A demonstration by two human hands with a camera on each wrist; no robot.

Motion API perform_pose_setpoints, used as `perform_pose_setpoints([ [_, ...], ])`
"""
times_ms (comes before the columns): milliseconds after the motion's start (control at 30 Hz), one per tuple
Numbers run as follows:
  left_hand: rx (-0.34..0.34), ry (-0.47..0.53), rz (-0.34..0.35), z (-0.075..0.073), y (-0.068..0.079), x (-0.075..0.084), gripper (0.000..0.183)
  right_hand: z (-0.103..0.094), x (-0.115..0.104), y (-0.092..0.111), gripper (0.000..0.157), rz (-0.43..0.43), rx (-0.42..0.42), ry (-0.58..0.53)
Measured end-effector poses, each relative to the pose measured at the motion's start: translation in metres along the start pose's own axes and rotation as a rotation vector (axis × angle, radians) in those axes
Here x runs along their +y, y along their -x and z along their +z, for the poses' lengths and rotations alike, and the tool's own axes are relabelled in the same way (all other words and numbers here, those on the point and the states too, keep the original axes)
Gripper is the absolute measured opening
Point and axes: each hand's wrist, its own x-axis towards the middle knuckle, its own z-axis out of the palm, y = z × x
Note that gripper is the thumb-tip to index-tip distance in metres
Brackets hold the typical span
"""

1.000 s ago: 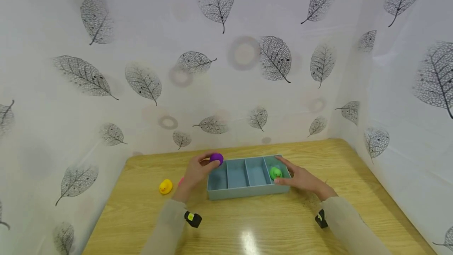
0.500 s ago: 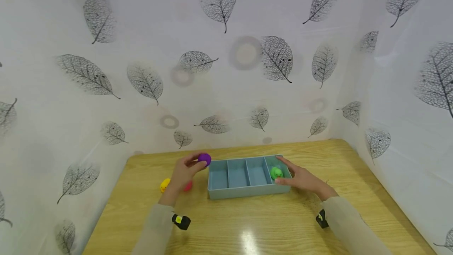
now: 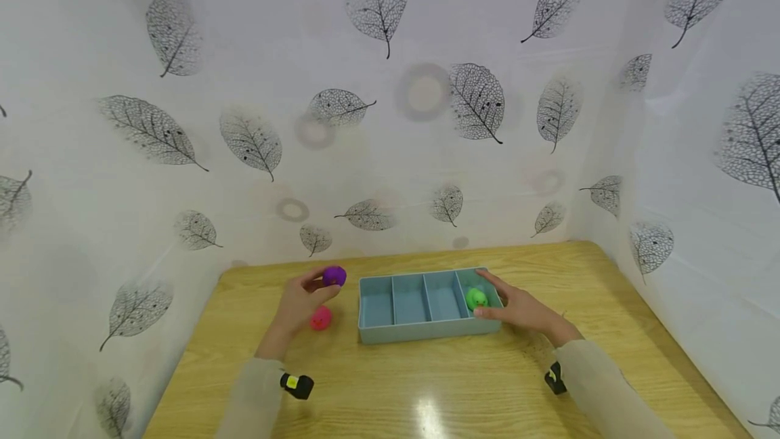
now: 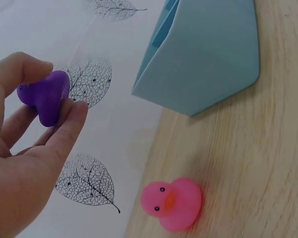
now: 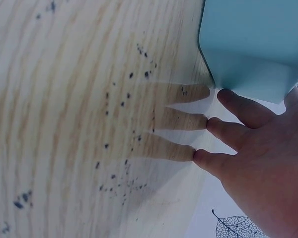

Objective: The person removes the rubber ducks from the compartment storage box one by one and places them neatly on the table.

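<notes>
Up off the table, to the left of the box, my left hand (image 3: 296, 305) pinches a purple rubber duck (image 3: 334, 276) between thumb and fingers. Below it on the wood sits a pink rubber duck (image 3: 321, 318), facing the camera in the left wrist view. A blue-grey divided box (image 3: 429, 332) lies lengthwise in the middle. My right hand (image 3: 518, 308) holds its right end, thumb at the near rim and a finger at the far corner. The other fingers are spread low beside the box in the right wrist view. A green rubber duck (image 3: 477, 299) sits in the rightmost compartment.
The box's other compartments (image 3: 409, 302) show bare floors. A wooden table (image 3: 390, 391) spreads around it, backed and flanked by a white leaf-print curtain (image 3: 378, 154). Small dark specks (image 5: 121, 104) mark the wood near the right hand.
My left hand has carried the purple duck leftward, away from above the box. The pink duck has come into view, and the yellow duck is now hidden behind the left arm. The right hand stays put.
</notes>
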Motion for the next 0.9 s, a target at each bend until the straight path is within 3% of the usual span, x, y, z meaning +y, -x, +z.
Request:
perform_pose_setpoints([
  [300,0.001,-0.034,0.011,-0.017,0.002,-0.008,0.052,0.000,0.000,0.002,0.095,0.011,0.008,0.014],
  [633,0.014,-0.068,-0.021,-0.042,0.012,-0.016,0.054,0.000,0.000,0.001,0.095,0.012,0.010,0.019],
  [900,0.067,-0.054,0.003,-0.055,0.014,-0.025,0.051,0.000,-0.002,0.001,0.094,0.019,0.010,0.025],
])
